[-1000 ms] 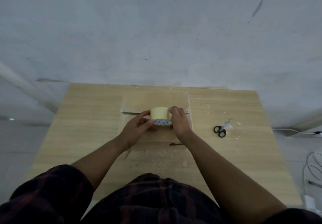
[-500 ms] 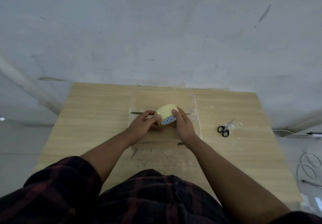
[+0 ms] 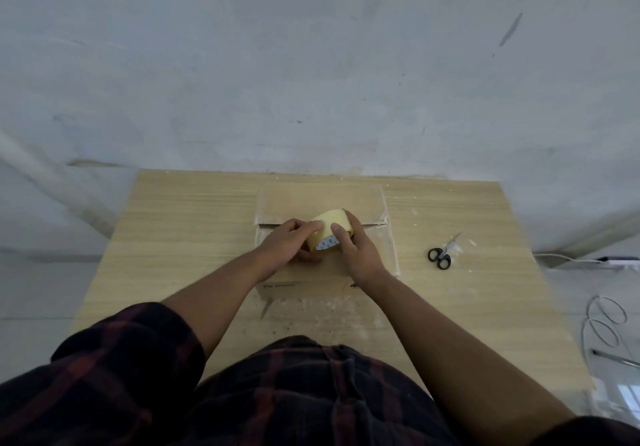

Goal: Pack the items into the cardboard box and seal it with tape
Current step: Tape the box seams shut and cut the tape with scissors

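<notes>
Both grips, your left hand (image 3: 287, 244) and right hand (image 3: 360, 251), are curled round one pale yellow tape roll (image 3: 329, 227) over one brown cardboard box (image 3: 318, 199). One pair of black-handled scissors (image 3: 440, 256) on the wooden desk (image 3: 190, 220).

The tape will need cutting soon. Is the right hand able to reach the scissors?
Likely yes, once it lets go: the right hand grips the tape roll, but nothing lies between it and the scissors.

Bare workroom, grey wall (image 3: 311, 64), wooden table (image 3: 194, 237)
</notes>
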Demonstrator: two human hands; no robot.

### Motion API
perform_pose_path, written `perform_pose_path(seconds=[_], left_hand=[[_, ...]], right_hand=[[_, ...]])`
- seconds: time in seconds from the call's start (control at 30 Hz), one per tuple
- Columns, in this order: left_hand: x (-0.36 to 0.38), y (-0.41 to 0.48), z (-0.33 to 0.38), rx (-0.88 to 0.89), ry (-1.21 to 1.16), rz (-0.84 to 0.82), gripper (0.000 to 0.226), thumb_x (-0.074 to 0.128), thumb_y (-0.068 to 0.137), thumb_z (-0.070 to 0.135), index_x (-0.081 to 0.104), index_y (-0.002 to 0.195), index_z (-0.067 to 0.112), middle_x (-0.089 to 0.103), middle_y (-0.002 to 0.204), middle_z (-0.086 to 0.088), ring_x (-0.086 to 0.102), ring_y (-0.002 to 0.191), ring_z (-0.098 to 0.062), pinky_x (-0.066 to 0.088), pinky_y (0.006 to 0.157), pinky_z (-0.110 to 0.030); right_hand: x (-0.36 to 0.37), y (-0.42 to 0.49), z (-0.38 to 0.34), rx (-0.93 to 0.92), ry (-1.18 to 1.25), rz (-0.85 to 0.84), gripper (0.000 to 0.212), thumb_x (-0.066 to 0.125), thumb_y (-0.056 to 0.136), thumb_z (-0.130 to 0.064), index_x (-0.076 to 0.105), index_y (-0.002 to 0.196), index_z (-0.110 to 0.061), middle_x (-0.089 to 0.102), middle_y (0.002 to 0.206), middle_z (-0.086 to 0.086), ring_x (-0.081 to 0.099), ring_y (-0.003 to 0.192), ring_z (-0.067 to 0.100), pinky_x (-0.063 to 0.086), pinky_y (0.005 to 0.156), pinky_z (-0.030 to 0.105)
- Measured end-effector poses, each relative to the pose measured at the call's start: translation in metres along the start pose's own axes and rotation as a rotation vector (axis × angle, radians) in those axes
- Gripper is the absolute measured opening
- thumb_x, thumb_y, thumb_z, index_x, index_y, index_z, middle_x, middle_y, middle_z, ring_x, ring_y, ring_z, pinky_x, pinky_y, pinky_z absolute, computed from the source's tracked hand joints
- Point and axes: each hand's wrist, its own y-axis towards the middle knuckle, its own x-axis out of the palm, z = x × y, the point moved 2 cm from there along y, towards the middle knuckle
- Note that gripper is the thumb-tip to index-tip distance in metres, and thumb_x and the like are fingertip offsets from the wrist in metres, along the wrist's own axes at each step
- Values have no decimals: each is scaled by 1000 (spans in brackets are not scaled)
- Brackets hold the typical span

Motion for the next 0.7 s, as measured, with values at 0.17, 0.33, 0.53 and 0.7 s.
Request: perform_pose_path(seconds=[0.17, 0.33, 0.53, 0.7], left_hand=[[-4, -4, 5, 71, 225, 97, 46, 54, 100, 64, 69, 109, 22, 75, 100, -2, 77, 79, -26, 56, 78, -35], [-16, -10, 2, 131, 312, 43, 41, 53, 101, 64, 77, 111, 31, 65, 69, 3, 60, 63, -19, 49, 60, -30], [-10, -13, 6, 203, 254, 118, 25, 62, 103, 46, 76, 114, 29, 74, 108, 13, 67, 101, -7, 48, 78, -27], [-6, -17, 4, 195, 176, 105, 16, 66, 101, 37, 79, 104, 28, 79, 102, 12, 71, 101, -10, 53, 88, -28]], right_hand=[[5, -3, 4, -86, -204, -1, 82, 65, 96, -61, 24, 164, -41, 62, 141, -10, 64, 119, 13, 56, 96, 35], [2, 0, 5, -80, -124, -14, 98, 75, 84, -58, 16, 162, -50, 49, 156, -4, 58, 132, 21, 56, 105, 46], [11, -4, 3, -221, -260, -39, 106, 82, 83, -56, 18, 164, -33, 32, 155, -9, 48, 135, 15, 54, 108, 40], [11, -14, 2, -440, -454, 89, 106, 81, 80, -53, 28, 164, -19, 39, 151, -1, 52, 131, 17, 58, 101, 39]])
